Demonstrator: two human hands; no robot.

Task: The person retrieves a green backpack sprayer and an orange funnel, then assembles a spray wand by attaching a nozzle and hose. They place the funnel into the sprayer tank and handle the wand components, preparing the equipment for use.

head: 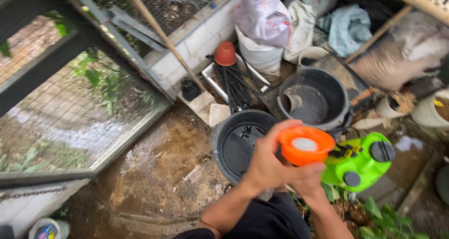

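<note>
Orange cup (305, 147): small, round, with a pale disc showing inside; we see it held in front of us, above the wet ground and just right of the near black tub (238, 145).

Edges and room, left to right. A dark metal frame with wire mesh (70, 113) closes off the left side. Next comes a patch of muddy, wet floor (159, 173), bare of pots, the widest open stretch in view. A white low wall (196, 42) runs diagonally behind it, with a wooden pole (159, 31) leaning across. Past that the ground is crowded: a terracotta pot (225, 53) turned upside down on a bundle of black stakes (234, 87), the near black tub, a larger dark bucket (315, 99) behind it, and filled sacks (266, 28) stacked at the back. A bright green sprayer tank (362, 162) with dark caps sits just right of the cup, touching or nearly so; we cannot tell which.

Grip. Left hand (266, 166): fingers curled around the cup's left wall, thumb up near the rim, clamped on it. Right hand (308, 180): under and behind the cup, fingers closed against its base, mostly hidden by the cup.

Position: the cup sits between the two hands, left hand at its side, right hand below it, open face tilted toward us.
</note>
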